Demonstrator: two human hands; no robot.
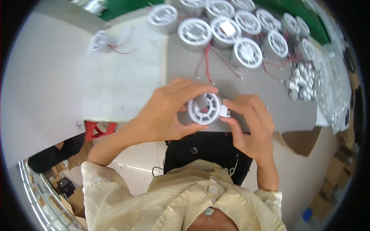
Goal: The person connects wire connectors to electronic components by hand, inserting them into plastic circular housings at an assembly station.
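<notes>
Two bare hands meet over the front edge of the grey mat, working at a white-rimmed cylindrical housing with its spoked face turned up. From where I stand, the left hand grips it from the side, fingers over the far rim, thumb at the near one. The right hand pinches a small white block between thumb and forefinger, right against the housing's side; whether it's attached, I can't tell. Beyond them stand a cluster of similar housings, red wires trailing toward the person. One lone housing lies tipped at far left. Small white-and-silver pieces are heaped at right, beside clear plastic wrap.
</notes>
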